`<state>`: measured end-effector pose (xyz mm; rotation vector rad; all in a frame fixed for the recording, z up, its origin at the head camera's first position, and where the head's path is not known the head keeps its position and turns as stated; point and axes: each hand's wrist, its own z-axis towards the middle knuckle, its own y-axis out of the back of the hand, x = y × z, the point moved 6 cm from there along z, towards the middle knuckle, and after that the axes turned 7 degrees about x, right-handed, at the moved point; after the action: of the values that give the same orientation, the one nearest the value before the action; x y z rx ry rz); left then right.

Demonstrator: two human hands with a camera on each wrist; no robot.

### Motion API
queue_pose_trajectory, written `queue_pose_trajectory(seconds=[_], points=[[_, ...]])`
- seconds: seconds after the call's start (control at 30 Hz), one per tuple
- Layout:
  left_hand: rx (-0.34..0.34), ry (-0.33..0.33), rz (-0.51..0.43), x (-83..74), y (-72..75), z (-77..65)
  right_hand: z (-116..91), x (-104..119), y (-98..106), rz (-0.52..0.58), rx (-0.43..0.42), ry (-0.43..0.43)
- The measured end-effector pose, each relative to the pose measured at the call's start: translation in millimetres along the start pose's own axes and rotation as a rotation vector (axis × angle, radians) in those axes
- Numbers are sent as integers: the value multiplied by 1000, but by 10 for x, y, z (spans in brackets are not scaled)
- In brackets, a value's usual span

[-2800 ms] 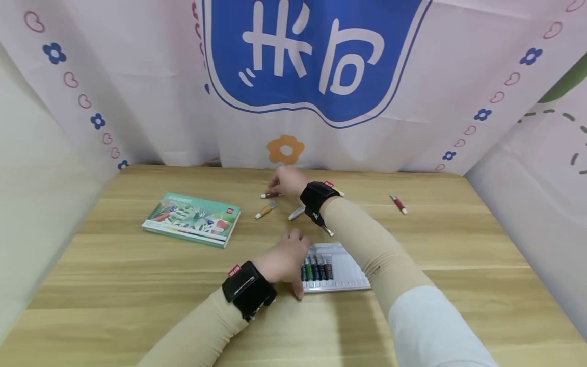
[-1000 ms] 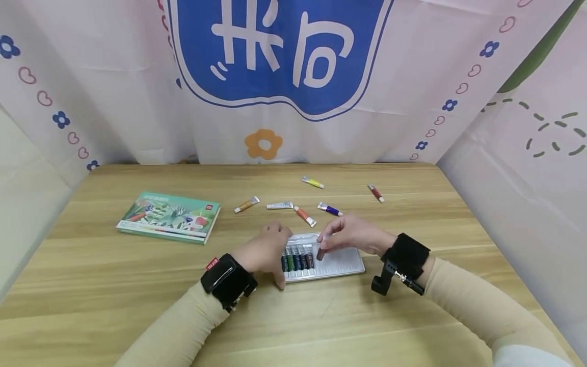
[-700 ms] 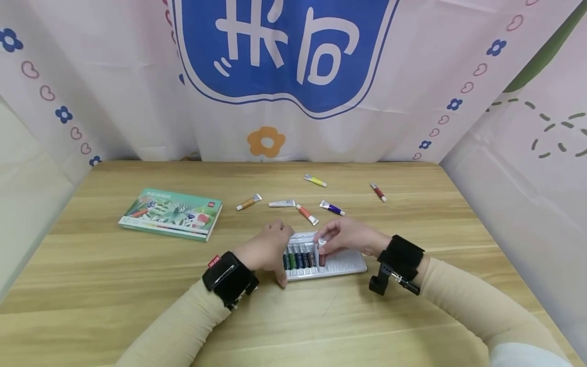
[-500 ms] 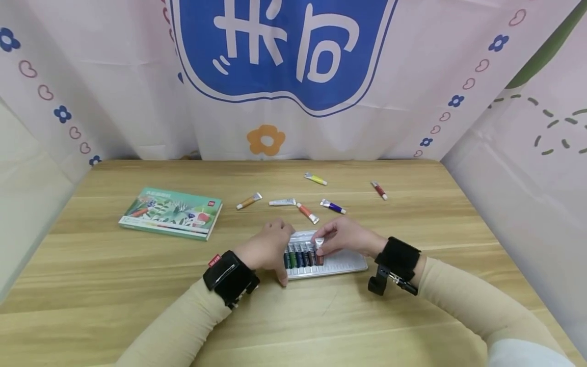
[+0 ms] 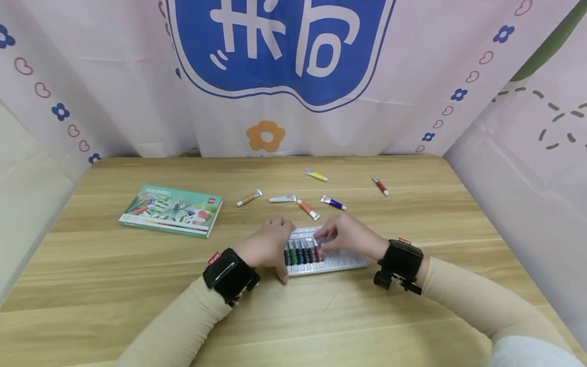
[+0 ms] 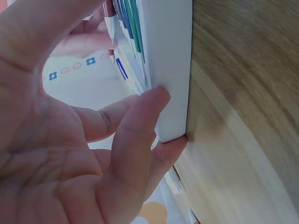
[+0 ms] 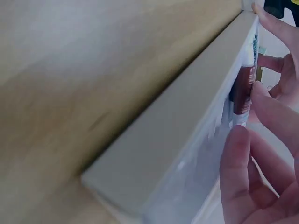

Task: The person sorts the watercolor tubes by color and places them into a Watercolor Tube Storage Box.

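Note:
A white plastic paint tray [image 5: 348, 261] lies on the table with several small dark, green, blue and brown paint tubes [image 5: 300, 255] in a row in its left part. My left hand [image 5: 268, 244] grips the tray's left end; the left wrist view has the thumb and fingertips on its white wall [image 6: 170, 70]. My right hand [image 5: 350, 237] pinches a reddish-brown paint tube [image 7: 244, 91] at the right end of that row. In the head view this tube is partly covered by the fingers.
Behind the tray lie loose paint tubes: ochre [image 5: 249, 198], white [image 5: 282, 199], orange [image 5: 308, 209], violet [image 5: 334, 203], yellow [image 5: 316, 175] and dark red [image 5: 380, 186]. A green illustrated box [image 5: 171, 210] lies at the left. A printed cloth [image 5: 137, 102] hangs along the table's back edge.
My right hand has brought the reddish-brown tube from the back of the table to the tray and lowered it beside the row. My left hand has stayed on the tray's left end.

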<state>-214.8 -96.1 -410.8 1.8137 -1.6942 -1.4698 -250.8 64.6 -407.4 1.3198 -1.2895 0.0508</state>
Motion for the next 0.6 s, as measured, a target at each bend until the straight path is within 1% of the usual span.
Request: queue_pose_trajectory(seconds=[0.13,0.27,0.37,0.47,0.53,0.6], points=[[-1,3,2,-17,1,-5,-33,26,-12,-83,32,15],[2,6,12,-33,7,-8,-27,101,-28,-177,69,37],[9,5,13,-41,17,-8,-3,188,-46,-279,90,63],[13,7,14,-49,25,-6,11,248,-61,-358,102,72],[15,11,16,-50,24,-3,13,262,-69,-382,108,69],[17,17,17,-47,15,1,9,264,-76,-380,119,57]])
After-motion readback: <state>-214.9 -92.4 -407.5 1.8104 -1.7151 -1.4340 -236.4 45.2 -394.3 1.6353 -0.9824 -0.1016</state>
